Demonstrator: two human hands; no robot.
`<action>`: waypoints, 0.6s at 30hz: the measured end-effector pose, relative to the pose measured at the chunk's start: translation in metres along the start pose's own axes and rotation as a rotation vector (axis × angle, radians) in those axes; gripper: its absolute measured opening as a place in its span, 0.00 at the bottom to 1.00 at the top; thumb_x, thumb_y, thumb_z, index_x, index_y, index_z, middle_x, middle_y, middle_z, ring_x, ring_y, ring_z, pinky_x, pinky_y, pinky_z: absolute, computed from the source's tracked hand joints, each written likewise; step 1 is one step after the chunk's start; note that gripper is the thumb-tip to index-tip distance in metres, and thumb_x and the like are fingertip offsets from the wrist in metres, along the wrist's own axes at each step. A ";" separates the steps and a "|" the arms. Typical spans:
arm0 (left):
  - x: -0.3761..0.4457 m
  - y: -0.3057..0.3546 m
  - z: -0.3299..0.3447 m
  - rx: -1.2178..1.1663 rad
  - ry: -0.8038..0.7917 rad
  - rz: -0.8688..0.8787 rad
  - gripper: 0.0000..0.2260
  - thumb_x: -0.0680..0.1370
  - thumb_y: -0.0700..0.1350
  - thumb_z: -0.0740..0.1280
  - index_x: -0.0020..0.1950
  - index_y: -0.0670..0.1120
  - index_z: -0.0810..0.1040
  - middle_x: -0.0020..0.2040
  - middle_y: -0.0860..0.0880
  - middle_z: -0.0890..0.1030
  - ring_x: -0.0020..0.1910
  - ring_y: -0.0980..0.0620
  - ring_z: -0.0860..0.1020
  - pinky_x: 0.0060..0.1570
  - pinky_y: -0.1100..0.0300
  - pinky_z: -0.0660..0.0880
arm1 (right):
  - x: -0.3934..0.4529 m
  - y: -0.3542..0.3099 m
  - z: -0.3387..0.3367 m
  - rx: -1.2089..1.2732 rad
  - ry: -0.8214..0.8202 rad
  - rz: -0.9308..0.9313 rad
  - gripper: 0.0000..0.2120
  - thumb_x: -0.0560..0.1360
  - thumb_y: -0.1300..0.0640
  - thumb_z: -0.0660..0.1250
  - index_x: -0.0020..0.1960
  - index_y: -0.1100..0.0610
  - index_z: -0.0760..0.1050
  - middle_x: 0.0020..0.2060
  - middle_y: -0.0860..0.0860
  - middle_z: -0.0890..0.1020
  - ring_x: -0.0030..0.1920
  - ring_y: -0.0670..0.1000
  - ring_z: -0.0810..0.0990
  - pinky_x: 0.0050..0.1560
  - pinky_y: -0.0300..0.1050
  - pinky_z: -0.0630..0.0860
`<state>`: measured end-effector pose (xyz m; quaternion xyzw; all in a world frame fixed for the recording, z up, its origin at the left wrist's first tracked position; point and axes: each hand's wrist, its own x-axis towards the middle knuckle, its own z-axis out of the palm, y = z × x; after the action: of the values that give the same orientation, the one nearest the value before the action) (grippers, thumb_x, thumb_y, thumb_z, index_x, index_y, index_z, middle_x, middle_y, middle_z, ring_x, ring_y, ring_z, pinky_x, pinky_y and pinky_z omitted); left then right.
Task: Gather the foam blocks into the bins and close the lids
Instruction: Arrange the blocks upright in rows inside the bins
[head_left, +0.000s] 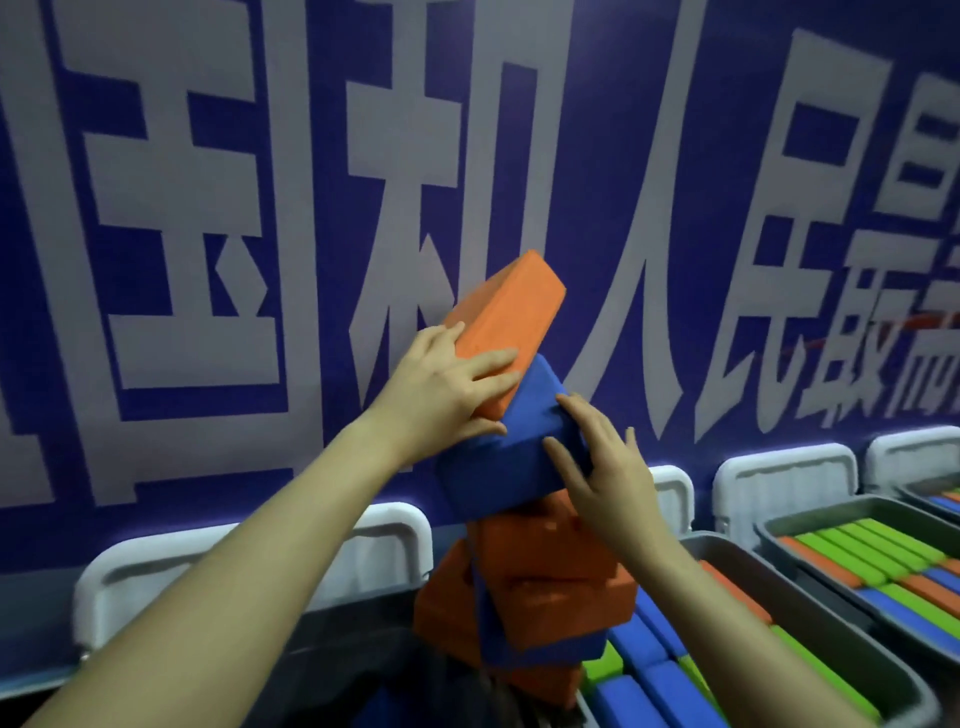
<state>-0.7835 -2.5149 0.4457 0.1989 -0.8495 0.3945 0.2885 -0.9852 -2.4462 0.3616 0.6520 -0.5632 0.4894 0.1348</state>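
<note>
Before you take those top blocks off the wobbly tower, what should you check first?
1. Left hand on the orange block: ok, fingers lie across it.
2. Right hand on the blue block: ok, fingers press its side.
3. Stack of blocks straight: not ok, blocks sit skewed and tilted.
4. Nearest bin open: ok, its lid is up.
5. Room left in that bin: cannot tell, arm hides part.
6. Firm grip on both blocks: cannot tell.
</note>
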 end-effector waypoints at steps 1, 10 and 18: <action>0.003 0.001 0.001 0.005 -0.001 0.017 0.27 0.62 0.56 0.80 0.57 0.45 0.82 0.60 0.47 0.81 0.51 0.29 0.78 0.50 0.39 0.74 | -0.003 0.004 0.000 -0.010 -0.012 -0.017 0.25 0.77 0.41 0.60 0.70 0.51 0.69 0.69 0.47 0.73 0.68 0.51 0.71 0.70 0.67 0.58; 0.025 0.011 -0.014 -0.015 -0.098 0.189 0.25 0.67 0.54 0.77 0.61 0.49 0.80 0.65 0.45 0.77 0.58 0.32 0.76 0.55 0.36 0.73 | -0.016 0.011 -0.007 -0.072 0.071 0.032 0.24 0.77 0.47 0.66 0.67 0.59 0.71 0.64 0.54 0.77 0.59 0.59 0.78 0.64 0.67 0.68; 0.014 0.029 -0.007 -0.196 -0.081 -0.028 0.42 0.67 0.58 0.76 0.74 0.42 0.64 0.70 0.43 0.71 0.64 0.42 0.75 0.60 0.40 0.71 | -0.018 -0.002 -0.012 -0.097 0.079 -0.004 0.27 0.79 0.41 0.52 0.74 0.51 0.62 0.72 0.57 0.67 0.65 0.60 0.72 0.59 0.55 0.72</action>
<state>-0.8077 -2.4931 0.4424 0.1976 -0.8921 0.2971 0.2773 -0.9875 -2.4258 0.3542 0.6260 -0.5794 0.4864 0.1893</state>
